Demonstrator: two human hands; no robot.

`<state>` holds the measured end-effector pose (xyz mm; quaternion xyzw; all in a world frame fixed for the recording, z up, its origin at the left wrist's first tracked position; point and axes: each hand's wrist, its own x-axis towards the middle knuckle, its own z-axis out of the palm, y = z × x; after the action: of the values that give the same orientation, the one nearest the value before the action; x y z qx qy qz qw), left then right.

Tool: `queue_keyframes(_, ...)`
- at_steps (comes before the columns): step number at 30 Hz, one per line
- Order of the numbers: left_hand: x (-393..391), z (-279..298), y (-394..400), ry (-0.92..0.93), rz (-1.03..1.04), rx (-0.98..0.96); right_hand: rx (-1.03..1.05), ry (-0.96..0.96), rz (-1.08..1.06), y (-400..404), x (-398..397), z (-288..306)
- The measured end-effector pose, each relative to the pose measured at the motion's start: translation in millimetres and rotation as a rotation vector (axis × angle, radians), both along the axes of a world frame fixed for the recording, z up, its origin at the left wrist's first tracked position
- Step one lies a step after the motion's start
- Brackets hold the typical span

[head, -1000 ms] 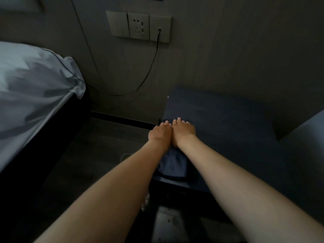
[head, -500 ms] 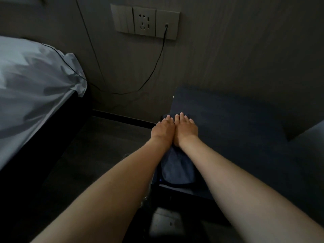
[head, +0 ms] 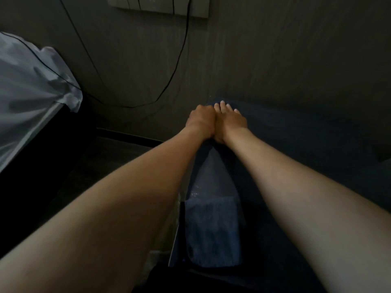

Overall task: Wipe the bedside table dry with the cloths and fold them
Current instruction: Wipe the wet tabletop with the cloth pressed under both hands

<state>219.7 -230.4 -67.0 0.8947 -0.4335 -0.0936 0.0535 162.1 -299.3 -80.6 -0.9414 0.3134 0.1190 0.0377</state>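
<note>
My left hand (head: 201, 121) and my right hand (head: 230, 121) lie side by side, touching, at the far left corner of the bedside table (head: 211, 176) by the wall. The left fingers curl down over the far edge, and what they hold is hidden. The right hand lies flat with its fingers stretched out on a large dark blue cloth (head: 296, 136) spread over the right part of the top. Between my forearms the bare top shines with water droplets. A folded lighter blue cloth (head: 211, 231) rests at the near edge.
A bed with a pale sheet (head: 31, 85) stands to the left across a dark floor gap. A socket panel (head: 169, 7) on the wall feeds a black cable (head: 169, 81) hanging left of the table. Another pale surface shows at the right edge.
Both hands have slid together away from me, from near the folded cloth to the far corner by the wall. A wet strip of bare top now shows behind them. My head has leaned closer.
</note>
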Motion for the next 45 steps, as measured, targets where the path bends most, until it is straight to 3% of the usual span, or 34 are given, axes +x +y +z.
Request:
queue_keyframes(19, 36.4, -9.7, -82.8, -0.078, -0.107, 0.145, 0.051, 0.029, -0.055, -80.7, 34.6, -5.7)
queue_keyframes(24, 10.7, -15.6, -83.9, -0.142, -0.159, 0.115, -0.042, 0.033, -0.037, -81.5, 7.4, -10.8)
queue_keyframes(29, -15.8, -18.5, -76.3, -0.198, -0.193, 0.144, -0.009, 0.060, -0.060, -73.4, -21.2, -10.1)
queue_keyframes(45, -162.6, -5.3, 0.9, -0.168, -0.228, 0.241, -0.022, 0.076, -0.119, 7.8, -164.1, -16.4)
